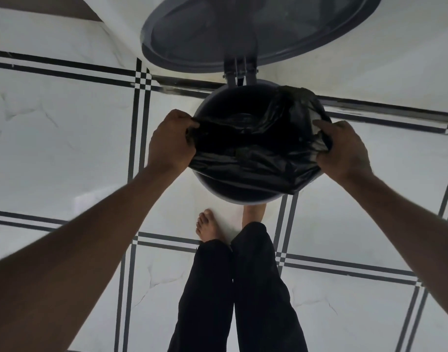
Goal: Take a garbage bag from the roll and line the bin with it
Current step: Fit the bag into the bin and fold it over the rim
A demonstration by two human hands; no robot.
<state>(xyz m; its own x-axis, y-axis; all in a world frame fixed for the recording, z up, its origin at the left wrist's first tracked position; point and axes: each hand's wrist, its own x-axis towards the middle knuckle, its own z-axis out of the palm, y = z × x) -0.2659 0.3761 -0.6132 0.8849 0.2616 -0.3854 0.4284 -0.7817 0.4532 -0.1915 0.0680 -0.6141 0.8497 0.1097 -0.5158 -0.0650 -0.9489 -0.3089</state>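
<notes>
Both hands are on the garbage bag (255,151), stretching its mouth across the bin (243,196); left hand (170,141) has fingers curled tight round the bag's left edge, bunched plastic in the fist, at the bin's left rim; right hand (344,148) pinches the right edge between thumb and curled fingers, just outside the right rim; neither hand is open at all. The bag sits over and partly inside the bin; far-right portion looks already draped over the rim near the hinge, while the near edge lies short of the front rim, which shows bare and pale below the plastic; left-rear rim also looks uncovered, though the dark interior makes that hard to tell. Hands are set on opposite sides so the opening is pulled wide and taut, presumably to clear the rim before folding down. The lid (255,29) stands raised behind the bin on its hinge (239,72); one bare foot (209,226) stands on the tiled floor (65,148), the other reaches under the bin's front, likely holding a pedal to keep the lid up, pedal itself hidden. The roll is not in view. Judgement: lining is midway; next the near and left edges need pulling over the rim; thin plastic may tear or slip back if overstretched.
</notes>
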